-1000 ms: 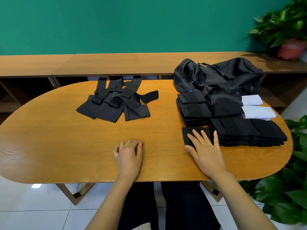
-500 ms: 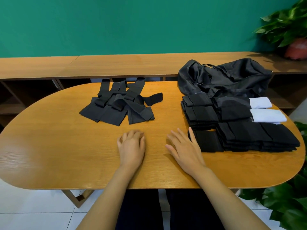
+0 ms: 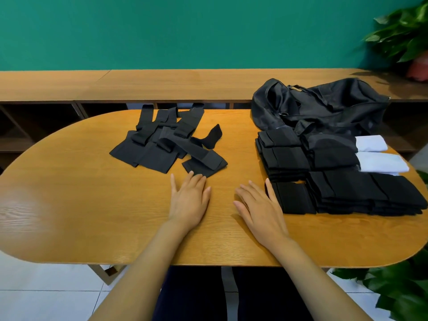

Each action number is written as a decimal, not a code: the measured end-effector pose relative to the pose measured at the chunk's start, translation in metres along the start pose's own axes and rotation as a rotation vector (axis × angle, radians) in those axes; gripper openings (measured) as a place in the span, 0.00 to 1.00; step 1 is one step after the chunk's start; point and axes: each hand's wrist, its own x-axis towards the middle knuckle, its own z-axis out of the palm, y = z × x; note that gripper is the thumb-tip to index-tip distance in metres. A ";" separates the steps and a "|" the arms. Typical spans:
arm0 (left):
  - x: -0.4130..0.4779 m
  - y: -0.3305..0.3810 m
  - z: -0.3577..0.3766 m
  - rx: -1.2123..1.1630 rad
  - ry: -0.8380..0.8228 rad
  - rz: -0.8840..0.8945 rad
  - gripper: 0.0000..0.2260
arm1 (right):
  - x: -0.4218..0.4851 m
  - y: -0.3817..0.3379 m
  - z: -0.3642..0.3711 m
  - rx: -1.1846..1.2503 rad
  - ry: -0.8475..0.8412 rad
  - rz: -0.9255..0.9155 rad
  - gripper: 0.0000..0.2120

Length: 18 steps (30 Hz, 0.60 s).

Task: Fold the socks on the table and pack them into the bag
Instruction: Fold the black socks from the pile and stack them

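Head view: loose pile of unfolded thin black knit socks [image 3: 162,147] centre-left on the oval wooden table [image 3: 69,205], folded black and white sock stacks [image 3: 347,188] to the right, slumped black fabric bag [image 3: 324,107] behind them. Left hand [image 3: 188,202] flat, fingers straight, tips at the nearest sock's edge; right hand [image 3: 259,209] flat, empty, just beside the stacks. I judge the socks light, limp, non-slip on wood, so I'd pinch one at the cuff end, not mid-length

I count one black bag [image 3: 324,107], two white folded socks [image 3: 371,143], one loose heap of black socks [image 3: 166,144] I can't number, folded black stacks [image 3: 366,193] too merged to count, two plants [image 3: 403,31], and two hands: left hand [image 3: 188,202], right hand [image 3: 259,209].
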 end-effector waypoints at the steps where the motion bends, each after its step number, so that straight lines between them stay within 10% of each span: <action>1: -0.008 0.003 -0.001 -0.020 0.004 0.026 0.23 | 0.000 0.000 0.000 0.004 0.000 0.004 0.27; 18: -0.024 -0.002 -0.014 -0.158 0.245 0.327 0.09 | -0.003 -0.001 -0.003 0.057 0.028 0.036 0.27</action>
